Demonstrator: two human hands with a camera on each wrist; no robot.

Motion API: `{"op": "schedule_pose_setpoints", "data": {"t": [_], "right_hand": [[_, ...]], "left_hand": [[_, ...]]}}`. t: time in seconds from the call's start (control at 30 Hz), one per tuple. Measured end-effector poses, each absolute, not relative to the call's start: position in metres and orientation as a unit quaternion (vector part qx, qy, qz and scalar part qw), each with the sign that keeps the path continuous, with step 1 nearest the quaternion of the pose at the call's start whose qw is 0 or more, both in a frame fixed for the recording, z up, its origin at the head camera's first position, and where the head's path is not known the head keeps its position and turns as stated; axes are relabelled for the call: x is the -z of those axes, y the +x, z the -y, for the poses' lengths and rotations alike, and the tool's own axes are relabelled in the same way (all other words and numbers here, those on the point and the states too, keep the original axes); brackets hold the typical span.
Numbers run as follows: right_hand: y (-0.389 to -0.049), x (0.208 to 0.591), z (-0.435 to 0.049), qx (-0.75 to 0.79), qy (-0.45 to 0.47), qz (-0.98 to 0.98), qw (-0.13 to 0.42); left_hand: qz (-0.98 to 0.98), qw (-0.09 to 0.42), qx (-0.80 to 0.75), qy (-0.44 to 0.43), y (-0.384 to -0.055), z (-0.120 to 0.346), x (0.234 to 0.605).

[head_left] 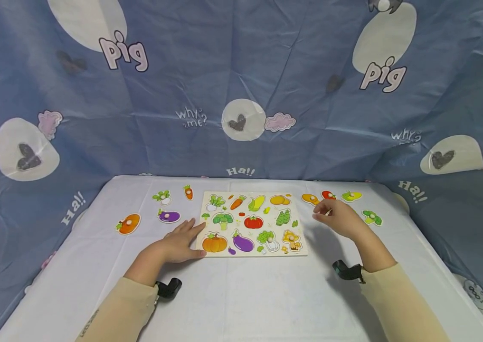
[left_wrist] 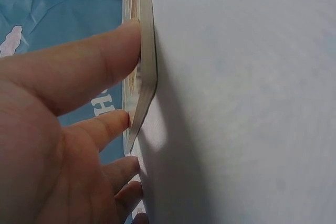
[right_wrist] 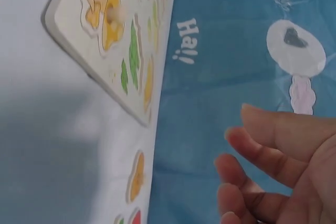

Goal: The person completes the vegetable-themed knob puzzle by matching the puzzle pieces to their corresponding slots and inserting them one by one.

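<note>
A wooden vegetable puzzle board (head_left: pixel 237 256) lies in the middle of the table. My left hand (head_left: pixel 181 242) rests at its left end, thumb on the front left corner and fingertips on the left edge; the left wrist view shows the thumb (left_wrist: pixel 100 64) against the board's side. To the right of the board, my right hand (head_left: pixel 338 217) hovers with fingers loosely bent and nothing between them. Just beyond it lies a potato piece (head_left: pixel 308 198), also in the right wrist view. A mushroom piece (head_left: pixel 291 240) and a cabbage piece (head_left: pixel 268 241) sit in the board.
Left of the board lie a pumpkin piece (head_left: pixel 128 223), an eggplant piece (head_left: pixel 169 216), a radish piece (head_left: pixel 162 197) and a carrot piece (head_left: pixel 188 192). At the right are a tomato piece (head_left: pixel 328 194), a corn piece (head_left: pixel 351 195) and a broccoli piece (head_left: pixel 371 218). A patterned blue cloth (head_left: pixel 207 152) hangs behind.
</note>
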State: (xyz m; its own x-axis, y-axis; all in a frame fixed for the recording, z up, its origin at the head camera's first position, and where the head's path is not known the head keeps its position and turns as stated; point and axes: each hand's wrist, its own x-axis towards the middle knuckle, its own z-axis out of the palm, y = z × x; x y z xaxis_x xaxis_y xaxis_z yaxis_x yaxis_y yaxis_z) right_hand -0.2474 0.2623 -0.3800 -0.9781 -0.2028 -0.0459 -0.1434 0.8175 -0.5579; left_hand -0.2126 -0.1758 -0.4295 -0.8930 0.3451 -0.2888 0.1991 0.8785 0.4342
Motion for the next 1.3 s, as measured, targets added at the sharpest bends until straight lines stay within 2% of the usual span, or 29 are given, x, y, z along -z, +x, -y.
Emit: {"op": "schedule_pose_setpoints", "data": {"t": [0.5, 0.77, 1.3], "right_hand": [[-0.258, 0.39, -0.297, 0.287, -0.012, -0.958, -0.015], [-0.268, 0.405, -0.316, 0.29, 0.002, -0.956, -0.043], [-0.292, 0.43, -0.335, 0.313, 0.055, -0.948, 0.033]], "left_hand": [[-0.953, 0.181, -0.199, 0.141, -0.212, 0.177, 0.433], [-0.952, 0.18, -0.201, 0.146, -0.214, 0.177, 0.435], [-0.953, 0.171, -0.198, 0.153, -0.213, 0.176, 0.433]]}}
